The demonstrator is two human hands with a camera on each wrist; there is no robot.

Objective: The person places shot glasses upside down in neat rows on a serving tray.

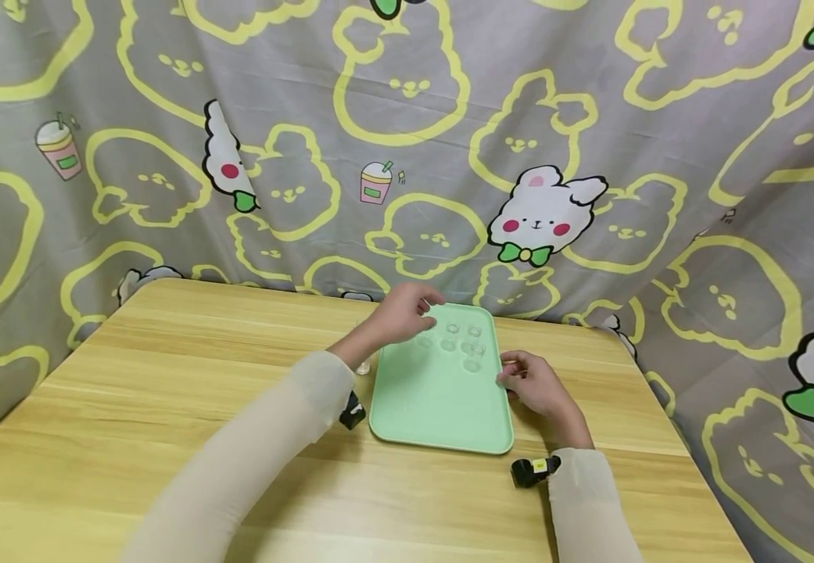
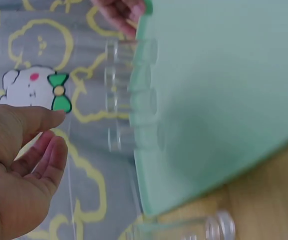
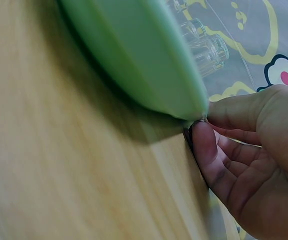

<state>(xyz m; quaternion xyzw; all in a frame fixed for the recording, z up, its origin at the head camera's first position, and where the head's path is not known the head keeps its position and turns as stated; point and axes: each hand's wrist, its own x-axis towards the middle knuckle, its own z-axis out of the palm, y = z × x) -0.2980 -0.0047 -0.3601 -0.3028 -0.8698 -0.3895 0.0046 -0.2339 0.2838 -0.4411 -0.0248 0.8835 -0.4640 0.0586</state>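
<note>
Glass jars (image 1: 474,331) cluster at the far end of the green tray (image 1: 442,407). I've got the left hand (image 1: 403,314) at the tray's far-left corner, fingers loosely parted, holding nothing; right hand (image 1: 535,383) pinching the tray's right rim. Looks like loading, I'd judge; next calls for gently grasping the glass bottle (image 1: 363,368) left of the tray.

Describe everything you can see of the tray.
The tray is pale green, plastic-looking and rectangular, with rounded corners and a low raised rim. It rests on the wooden table, its longer sides running away from the head camera. Small clear glasses stand toward its far end. The right hand pinches its right rim.
</note>
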